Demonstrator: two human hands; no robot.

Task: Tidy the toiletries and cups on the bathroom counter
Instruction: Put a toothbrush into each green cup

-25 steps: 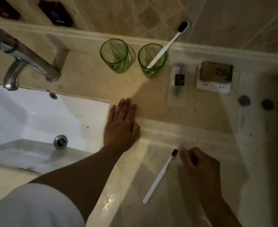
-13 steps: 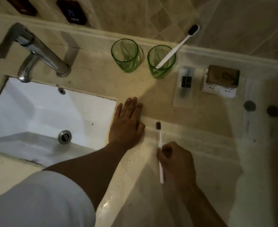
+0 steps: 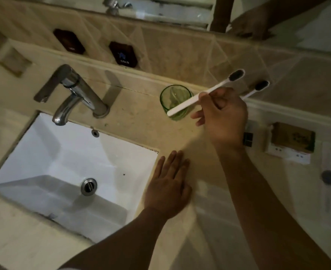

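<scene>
My right hand [image 3: 224, 117] grips a white toothbrush [image 3: 188, 104] with a dark head, held tilted in the air with its handle end over the left green glass cup [image 3: 172, 98] at the back of the counter. The second green cup is hidden behind my right hand; only the dark head of the toothbrush [image 3: 261, 85] standing in it shows past my knuckles. My left hand [image 3: 168, 184] lies flat on the counter beside the sink's right edge, fingers spread, holding nothing.
A white sink [image 3: 63, 168] with a chrome tap [image 3: 77, 92] fills the left. Right of my arm lie a small black-and-clear packet [image 3: 248, 139], a brown box on a white box [image 3: 293, 139] and a dark round cap [image 3: 329, 177]. Beige tiled wall and mirror stand behind.
My right hand picked the toothbrush up from the counter's front and carried it up and back to the green cups. My left hand stayed flat. The camera tilted up.
</scene>
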